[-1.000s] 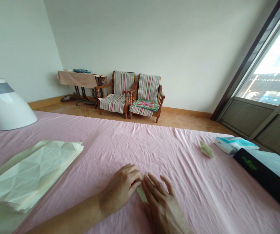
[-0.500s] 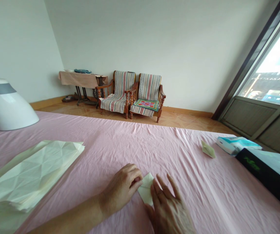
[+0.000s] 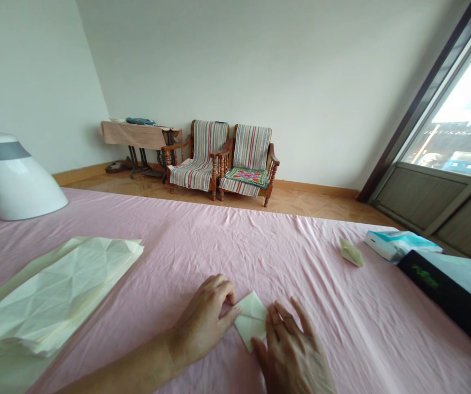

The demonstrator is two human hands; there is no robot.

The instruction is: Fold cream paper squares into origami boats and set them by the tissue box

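A small pale-green folded paper [image 3: 251, 323] lies diamond-shaped on the pink cloth [image 3: 202, 241], a crease running across its middle. At its left corner is my left hand [image 3: 208, 309], fingers curled and thumb tip on the paper's edge. My right hand [image 3: 291, 345] rests along the right side, fingers stretched out and lying flat, with the thumb at the lower right edge. Farther left, a stack of creased pale-green sheets [image 3: 63, 290] is spread on the cloth. Another folded paper piece [image 3: 350, 252] sits toward the right.
A white and grey jug [image 3: 30, 186] stands at the left. On the right are a blue-and-white tissue pack [image 3: 400, 243] and a black-sided box [image 3: 436, 295]. Beyond the cloth's far edge, two wooden armchairs [image 3: 221, 158] and a cloth-covered table [image 3: 137, 135] stand by the wall.
My right hand has slid slightly right and down, uncovering more of the folded paper's right side. The left hand stays at the left corner, almost unmoved.
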